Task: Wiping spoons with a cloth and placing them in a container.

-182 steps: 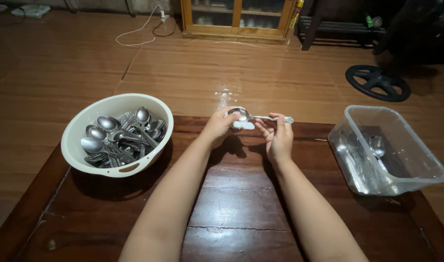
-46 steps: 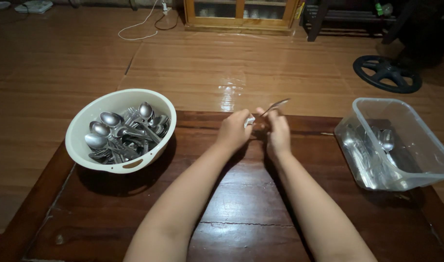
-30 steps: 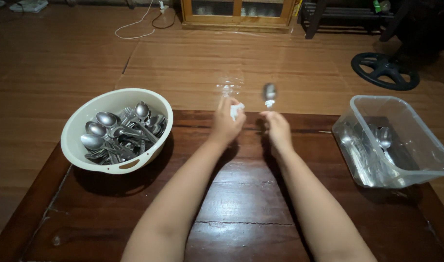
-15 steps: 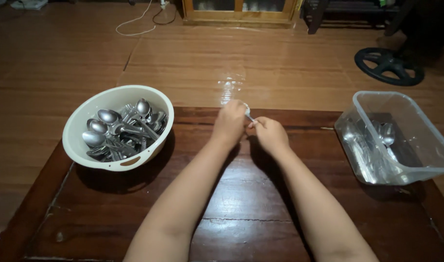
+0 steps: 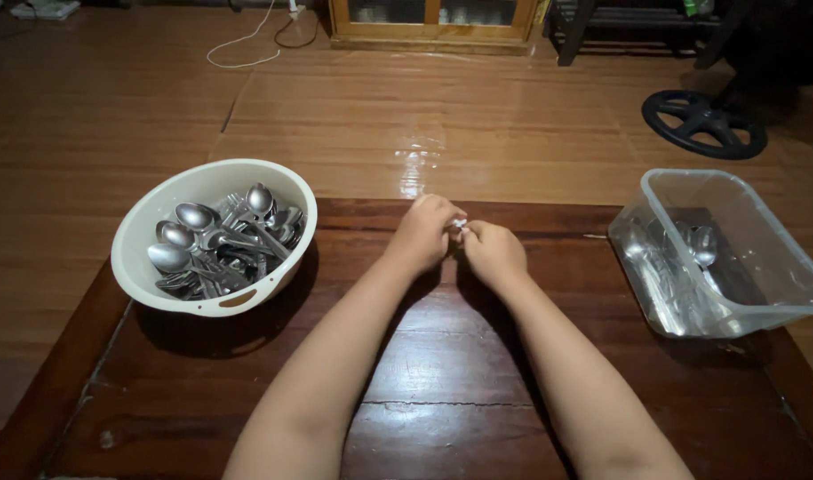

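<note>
My left hand (image 5: 424, 233) and my right hand (image 5: 494, 253) are pressed together at the far edge of the dark wooden table (image 5: 442, 391), fingers curled. A small white wad of tissue (image 5: 460, 222) shows between the fingertips, held by my left hand. The metal spoon in my right hand is almost wholly hidden inside the two fists. A cream round bowl (image 5: 158, 213) full of metal spoons and forks stands to the left. A clear plastic box (image 5: 780, 258) holding several spoons stands to the right.
Beyond the table lies a glossy brown floor (image 5: 424, 107) with a black wheel (image 5: 704, 122) at the right, a white cable (image 5: 247, 44) and a wooden cabinet (image 5: 433, 22) at the back.
The spoon was held up and out from the hands a second ago. Both hands have since drawn closer together and lower, closing over the spoon and tissue.
</note>
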